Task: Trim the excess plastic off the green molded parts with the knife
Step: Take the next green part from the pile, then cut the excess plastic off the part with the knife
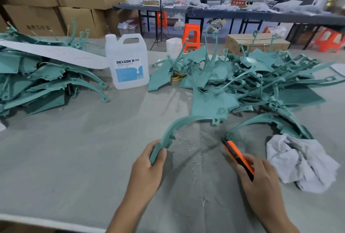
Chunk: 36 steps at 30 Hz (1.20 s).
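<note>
Left grip curled round the near end of a curved green part, thumb on top, far end up against the big pile on the desk; right grip wrapped round the orange knife, tip pointing up and away, low over the desk and just beside a second curved part; can't tell if the blade is out, too blurry.

Looks like a pause between cuts: knife and held part well apart, no blade on plastic yet; plenty of shavings lying between the two, so probably well into the batch, with a whole heap left on the right.

Next move, just guessing: bring the knife across to the ragged inner edge of the held part, brace with the left grip, shave away from the fingers.

Room-wise: open desk in the middle and out to the left; crumpled rag just right of the right grip and the pile close behind, so better to swing inward than outward; jug and left stack well apart from the work; near edge of the desk close under the wrists, so worth minding trimmings sliding off.
</note>
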### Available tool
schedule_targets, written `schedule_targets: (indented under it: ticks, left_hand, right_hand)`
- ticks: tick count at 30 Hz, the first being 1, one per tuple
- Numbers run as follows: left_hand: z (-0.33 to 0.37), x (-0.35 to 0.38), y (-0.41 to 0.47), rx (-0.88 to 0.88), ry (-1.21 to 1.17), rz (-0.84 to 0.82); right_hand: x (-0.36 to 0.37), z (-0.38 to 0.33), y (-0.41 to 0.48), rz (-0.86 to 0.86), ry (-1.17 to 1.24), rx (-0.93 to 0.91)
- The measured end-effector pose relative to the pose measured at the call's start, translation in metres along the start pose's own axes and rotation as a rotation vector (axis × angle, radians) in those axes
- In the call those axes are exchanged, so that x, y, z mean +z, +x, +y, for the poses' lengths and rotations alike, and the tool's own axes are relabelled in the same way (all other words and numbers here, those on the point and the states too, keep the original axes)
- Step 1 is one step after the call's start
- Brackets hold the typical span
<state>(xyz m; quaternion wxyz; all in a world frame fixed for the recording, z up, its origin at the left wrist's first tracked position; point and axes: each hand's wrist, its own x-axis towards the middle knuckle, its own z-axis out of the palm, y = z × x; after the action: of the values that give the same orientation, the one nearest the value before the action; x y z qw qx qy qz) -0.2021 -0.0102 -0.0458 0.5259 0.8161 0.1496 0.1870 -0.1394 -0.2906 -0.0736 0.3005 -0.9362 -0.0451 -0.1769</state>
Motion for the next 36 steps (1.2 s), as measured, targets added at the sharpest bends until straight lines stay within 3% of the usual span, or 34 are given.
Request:
schedule_targets:
  ticks: [4, 10, 12, 17, 36]
  left_hand:
    - [-0.003, 0.004, -0.003, 0.009, -0.033, -0.006]
    - [-0.007, 0.007, -0.005, -0.047, -0.069, -0.032]
    - [-0.011, 0.008, -0.006, -0.027, -0.009, -0.036]
    - [-0.018, 0.010, -0.008, 0.014, 0.094, -0.061]
    - [-0.018, 0.011, -0.009, -0.004, 0.072, -0.043]
  right_hand:
    - [-0.016, -0.017, -0.005, 0.018, 0.271, 0.170]
    - [-0.048, -0.070, -0.018, -0.367, 0.550, -0.080]
    - [-0.056, -0.083, -0.017, -0.454, 0.534, -0.145]
    - [-0.074, -0.093, -0.011, -0.483, 0.403, -0.295]
    - [-0.085, -0.080, 0.010, -0.578, 0.233, -0.333]
